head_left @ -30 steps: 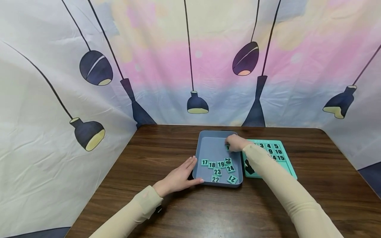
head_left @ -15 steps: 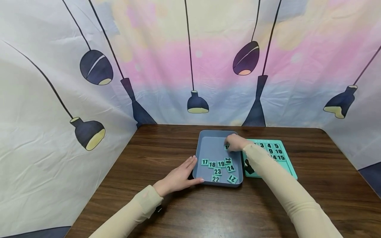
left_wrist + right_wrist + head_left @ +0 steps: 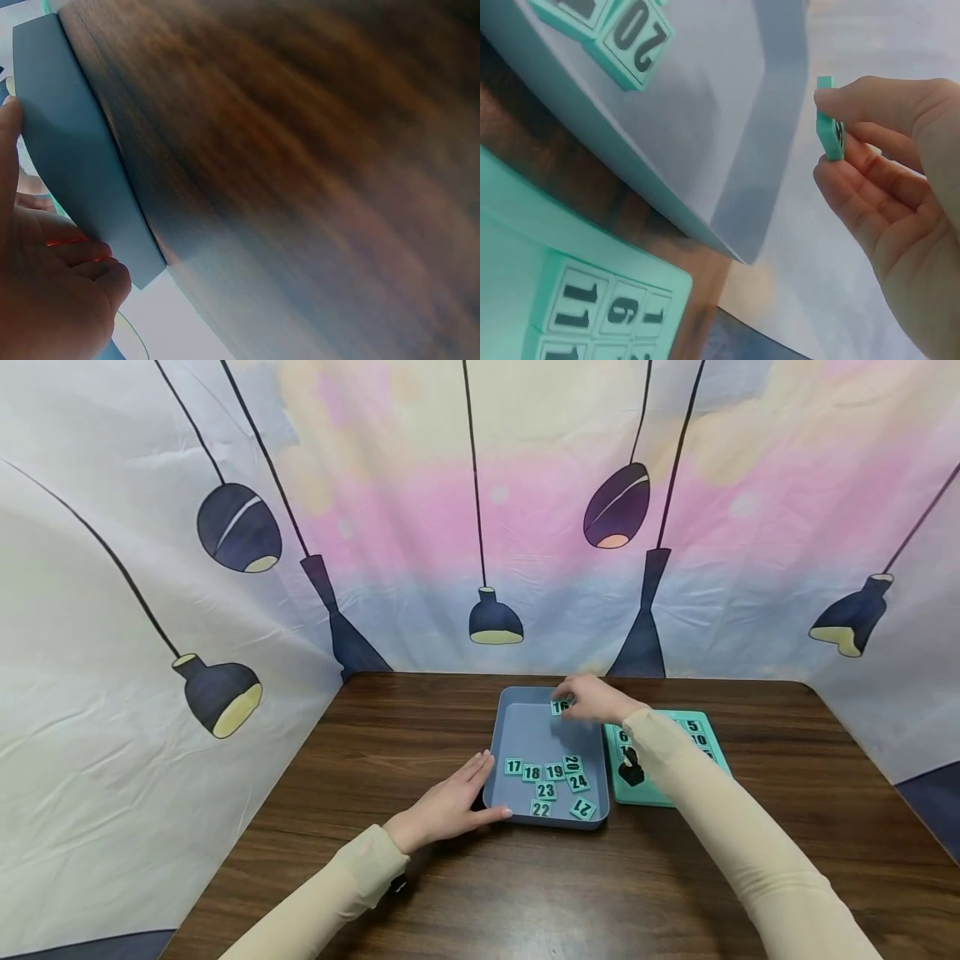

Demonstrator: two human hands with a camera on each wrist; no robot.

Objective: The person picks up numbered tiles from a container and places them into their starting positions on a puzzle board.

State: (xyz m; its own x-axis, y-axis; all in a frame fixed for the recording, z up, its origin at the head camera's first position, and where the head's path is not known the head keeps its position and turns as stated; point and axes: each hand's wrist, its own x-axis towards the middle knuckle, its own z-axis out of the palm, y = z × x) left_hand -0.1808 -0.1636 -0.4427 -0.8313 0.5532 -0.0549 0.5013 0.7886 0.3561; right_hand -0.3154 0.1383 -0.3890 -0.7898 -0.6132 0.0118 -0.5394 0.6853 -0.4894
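Observation:
My right hand (image 3: 596, 699) pinches a mint-green number tile (image 3: 830, 129) between thumb and fingers. In the head view this tile reads 16, and it is up over the far end of the blue-grey tray (image 3: 525, 727). My left hand (image 3: 446, 806) lies against the tray's left side, fingers extended, with the thumb at the front rim; the left wrist view has the fingers touching the tray's outer wall (image 3: 75, 135). Several loose number tiles lie in the near half of the tray, among them 17 (image 3: 513, 767), 23 (image 3: 546, 791) and 20 (image 3: 634, 41).
Right of the tray, a mint-green number board (image 3: 648, 792) holds rows of tiles, partly covered by my right forearm. Both stand on a dark wooden table (image 3: 480, 893). Behind the table hangs a cloth (image 3: 420, 510) printed with lamps.
My right hand has lifted tile 16 and moved it up and toward the tray's far end, slightly left. The left hand stays against the tray.

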